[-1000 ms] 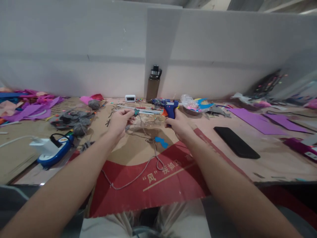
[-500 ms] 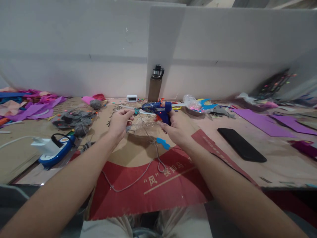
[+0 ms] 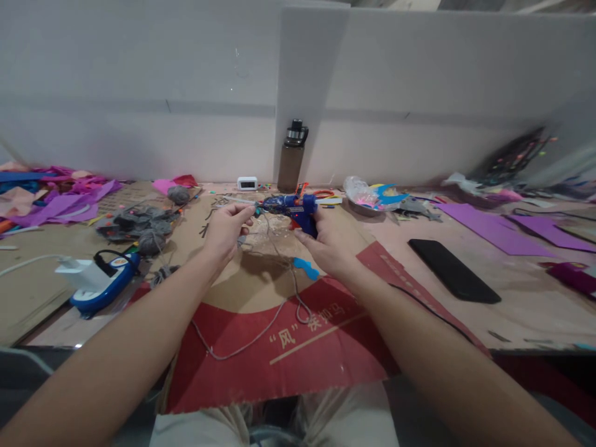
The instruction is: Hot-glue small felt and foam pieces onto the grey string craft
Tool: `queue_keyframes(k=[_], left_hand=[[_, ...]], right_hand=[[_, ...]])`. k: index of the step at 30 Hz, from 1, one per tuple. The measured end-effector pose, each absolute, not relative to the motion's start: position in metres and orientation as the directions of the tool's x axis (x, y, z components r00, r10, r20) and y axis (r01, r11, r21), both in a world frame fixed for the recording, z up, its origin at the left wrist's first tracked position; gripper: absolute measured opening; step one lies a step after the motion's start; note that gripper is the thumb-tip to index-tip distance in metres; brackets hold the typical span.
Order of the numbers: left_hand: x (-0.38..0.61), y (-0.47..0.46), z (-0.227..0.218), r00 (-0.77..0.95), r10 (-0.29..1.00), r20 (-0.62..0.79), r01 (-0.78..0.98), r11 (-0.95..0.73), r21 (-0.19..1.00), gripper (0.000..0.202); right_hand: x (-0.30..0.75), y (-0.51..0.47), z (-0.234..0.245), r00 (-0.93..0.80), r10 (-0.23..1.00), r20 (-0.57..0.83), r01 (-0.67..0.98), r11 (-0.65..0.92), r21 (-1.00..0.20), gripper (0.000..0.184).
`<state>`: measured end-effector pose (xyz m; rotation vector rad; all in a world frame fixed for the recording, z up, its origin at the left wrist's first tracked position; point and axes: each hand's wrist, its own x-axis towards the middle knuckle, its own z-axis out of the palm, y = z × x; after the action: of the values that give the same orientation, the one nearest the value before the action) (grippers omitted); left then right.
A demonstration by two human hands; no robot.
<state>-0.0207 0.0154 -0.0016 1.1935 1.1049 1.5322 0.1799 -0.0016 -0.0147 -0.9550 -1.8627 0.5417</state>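
Observation:
My right hand (image 3: 328, 245) is wrapped round the grip of a blue hot glue gun (image 3: 293, 208), whose nozzle points left. My left hand (image 3: 226, 230) pinches a small teal piece (image 3: 257, 212) right at that nozzle, with a grey string (image 3: 274, 310) hanging from it and trailing over the red and brown cardboard (image 3: 288, 354). A small blue foam cutout (image 3: 305, 268) lies on the cardboard just below my right hand.
A black phone (image 3: 454, 279) lies to the right. A brown bottle (image 3: 292, 158) and a small white clock (image 3: 247, 183) stand at the back wall. Grey yarn balls (image 3: 144, 226), a blue and white charger (image 3: 97, 282) and purple felt scraps (image 3: 56, 198) fill the left; purple sheets (image 3: 484, 226) lie right.
My right hand has lifted the glue gun and brought it left, until its nozzle meets the teal piece in my left hand. The left hand has hardly moved.

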Motion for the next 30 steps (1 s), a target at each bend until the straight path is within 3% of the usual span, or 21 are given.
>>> queue_keyframes(k=[25, 30], left_hand=[[-0.0195, 0.0153, -0.0002, -0.153, 0.967, 0.204, -0.144, -0.227, 0.963, 0.019], [-0.0195, 0.0165, 0.0, -0.148, 0.97, 0.195, -0.162, -0.218, 0.962, 0.02]], right_hand=[[0.1796, -0.0095, -0.0103, -0.208, 0.807, 0.553, 0.511, 0.571, -0.642, 0.039], [0.1791, -0.011, -0.0106, -0.201, 0.798, 0.569, 0.594, 0.561, -0.577, 0.036]])
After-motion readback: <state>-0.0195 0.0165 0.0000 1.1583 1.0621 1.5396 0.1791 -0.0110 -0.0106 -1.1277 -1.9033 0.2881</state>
